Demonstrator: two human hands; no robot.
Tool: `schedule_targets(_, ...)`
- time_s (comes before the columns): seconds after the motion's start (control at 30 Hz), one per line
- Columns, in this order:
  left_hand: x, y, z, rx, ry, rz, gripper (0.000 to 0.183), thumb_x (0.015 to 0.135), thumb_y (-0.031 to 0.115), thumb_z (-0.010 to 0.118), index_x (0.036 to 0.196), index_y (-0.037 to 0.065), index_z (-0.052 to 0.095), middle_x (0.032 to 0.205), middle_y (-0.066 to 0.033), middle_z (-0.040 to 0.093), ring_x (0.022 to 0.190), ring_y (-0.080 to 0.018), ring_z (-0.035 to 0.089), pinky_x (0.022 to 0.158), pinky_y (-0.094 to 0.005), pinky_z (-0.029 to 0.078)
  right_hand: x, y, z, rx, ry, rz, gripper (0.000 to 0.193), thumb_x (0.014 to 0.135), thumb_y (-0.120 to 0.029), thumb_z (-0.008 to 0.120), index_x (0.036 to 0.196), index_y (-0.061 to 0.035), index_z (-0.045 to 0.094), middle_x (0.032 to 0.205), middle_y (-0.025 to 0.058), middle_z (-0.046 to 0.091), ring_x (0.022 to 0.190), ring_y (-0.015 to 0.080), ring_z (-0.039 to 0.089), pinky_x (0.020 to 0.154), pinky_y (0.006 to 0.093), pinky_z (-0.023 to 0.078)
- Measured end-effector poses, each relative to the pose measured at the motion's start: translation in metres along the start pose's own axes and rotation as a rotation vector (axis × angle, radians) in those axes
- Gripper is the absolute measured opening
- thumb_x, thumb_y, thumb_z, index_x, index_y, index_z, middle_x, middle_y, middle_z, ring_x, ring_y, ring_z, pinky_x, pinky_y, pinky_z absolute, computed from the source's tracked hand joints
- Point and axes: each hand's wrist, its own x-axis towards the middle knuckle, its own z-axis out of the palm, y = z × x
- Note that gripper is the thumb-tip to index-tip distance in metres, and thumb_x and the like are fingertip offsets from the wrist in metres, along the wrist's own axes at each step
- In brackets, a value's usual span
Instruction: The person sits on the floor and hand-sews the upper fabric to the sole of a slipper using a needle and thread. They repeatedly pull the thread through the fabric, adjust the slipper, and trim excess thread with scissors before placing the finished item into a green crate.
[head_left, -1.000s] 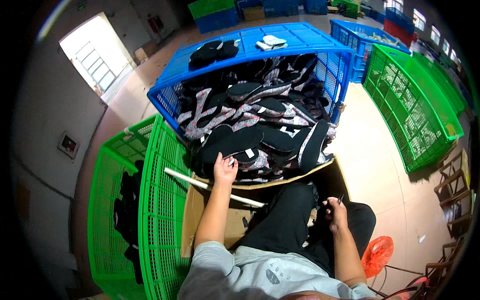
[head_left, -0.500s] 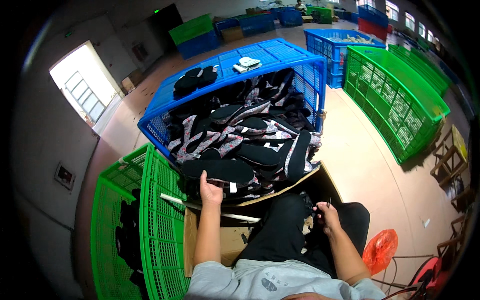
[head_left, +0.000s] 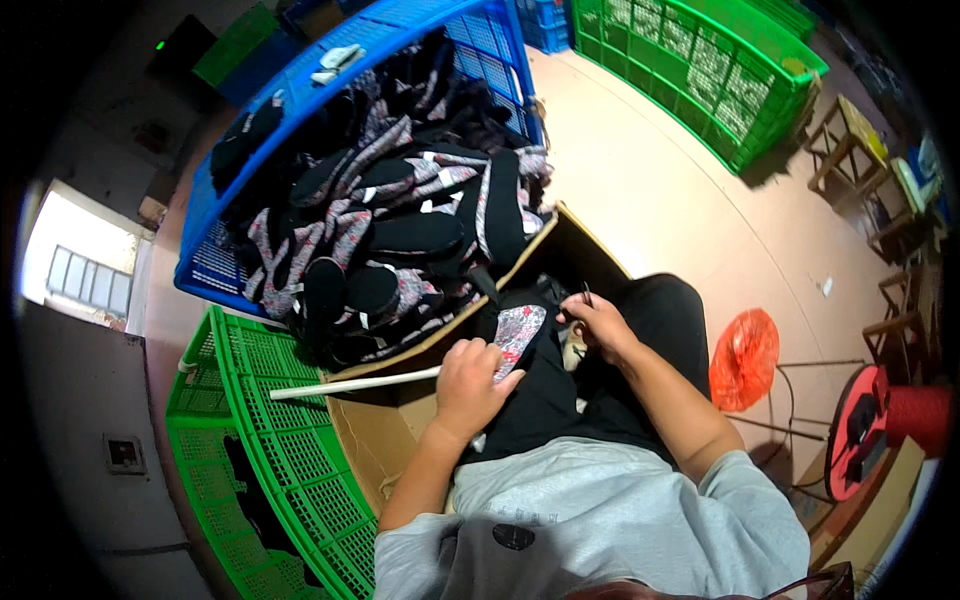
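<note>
My left hand [head_left: 471, 388] is closed around a slipper [head_left: 520, 335] with a grey-pink floral fabric face and black parts, held over my lap. In my right hand [head_left: 604, 325] is a small dark pointed tool [head_left: 587, 296]; my fingers hide most of it, so its kind is unclear. That hand sits just right of the slipper, above my black trousers. Ahead, a heap of similar floral slippers with black soles [head_left: 418, 235] spills from a blue crate [head_left: 190, 262] tipped on its side. Several slippers carry small white tags.
An open cardboard box [head_left: 375, 440] stands at my knees, with a white rod [head_left: 355, 383] across it. Green crates [head_left: 262, 400] flank me on the left; another green crate [head_left: 690, 75] stands far right. Right of me are an orange plastic bag [head_left: 745, 360] and wooden stools [head_left: 845, 150].
My left hand has come back from the heap to my lap with a slipper. The view has tilted down and turned right. My right hand still holds the small dark tool.
</note>
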Motion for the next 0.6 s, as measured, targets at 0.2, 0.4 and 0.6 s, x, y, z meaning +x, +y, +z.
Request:
schedule_targets(0.2, -0.003, 0.024, 0.031, 0.035, -0.162, 0.018, 0.026, 0.072, 0.022, 0.079, 0.082, 0.008, 0.059, 0.080, -0.0091, 0.053, 0.080, -0.0307, 0.054, 0.071, -0.0426, 0.042, -0.001, -0.001, 0.002, -0.073, -0.011, 0.018, 0.013, 0.093, -0.025, 0.064, 0.093, -0.0119, 0.061, 0.078, -0.0041, 0.062, 0.061, 0.0050, 0.051, 0.051, 0.0215, 0.037)
schedule_targets(0.4, 0.005, 0.028, 0.032, -0.065, -0.225, -0.100, 0.019, 0.082, 0.020, 0.072, 0.092, 0.007, 0.064, 0.087, -0.0098, 0.065, 0.083, -0.0312, 0.063, 0.072, -0.0416, 0.048, 0.001, -0.001, 0.002, -0.172, -0.021, 0.040, 0.010, 0.088, -0.013, 0.059, 0.093, -0.0053, 0.062, 0.075, -0.0015, 0.058, 0.063, 0.0076, 0.053, 0.054, 0.0236, 0.039)
schedule_targets(0.6, 0.015, 0.024, 0.028, -0.216, -0.161, -0.246, 0.015, 0.084, 0.013, 0.070, 0.095, 0.004, 0.063, 0.084, -0.0120, 0.067, 0.075, -0.0314, 0.066, 0.067, -0.0394, 0.050, -0.003, -0.006, 0.001, -0.171, -0.035, 0.032, 0.016, 0.089, -0.012, 0.058, 0.100, -0.0026, 0.063, 0.078, 0.0007, 0.060, 0.064, 0.0093, 0.055, 0.058, 0.0248, 0.044)
